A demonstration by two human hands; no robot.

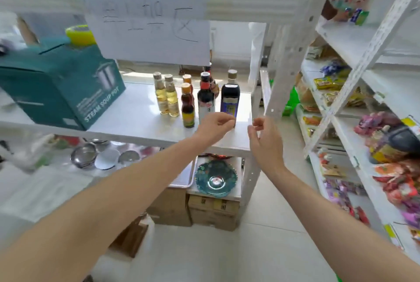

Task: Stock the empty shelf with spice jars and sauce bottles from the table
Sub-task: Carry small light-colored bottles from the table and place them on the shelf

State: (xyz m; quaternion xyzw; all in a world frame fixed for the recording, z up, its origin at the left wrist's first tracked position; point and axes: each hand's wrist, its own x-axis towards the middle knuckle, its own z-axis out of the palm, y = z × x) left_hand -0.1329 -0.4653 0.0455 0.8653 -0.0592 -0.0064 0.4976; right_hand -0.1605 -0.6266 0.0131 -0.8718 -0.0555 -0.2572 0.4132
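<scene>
- Right now both hands hover at the front right corner of the white shelf (127,122), side by side and a little apart from each other.
- Left hand (216,126) has its fingers curled in, knuckles toward the bottles; it seems to hold nothing, though something small could be pinched at the fingertips and I cannot tell.
- Right hand (264,136) is empty, fingers loosely bent, thumb and forefinger near each other, just beside the shelf's upright post (255,109).
- Just beyond the left hand stands the dark bottle with the blue label (230,97); the fingertips are touching or almost touching its base.
- Beside it to the left is a tall dark sauce bottle with a red neck band (205,97), then a small brown bottle with a yellow cap (187,109), with another like it behind.
- Two pale oil bottles (167,95) stand furthest left in the cluster, touching or nearly so.
- Judging by this, the step in hand is letting go after setting a bottle down, or nudging it into line.
- To do it well, draw the left hand straight back and low, clear of the tall necks, so nothing tips; the bottles stand close together and one knock could topple several.
- Keep labels facing forward and leave the free shelf surface to the left for more stock.
- Further left on the same shelf sits a teal cardboard box (61,88); snack packets (397,168) fill the racks on the right.
</scene>
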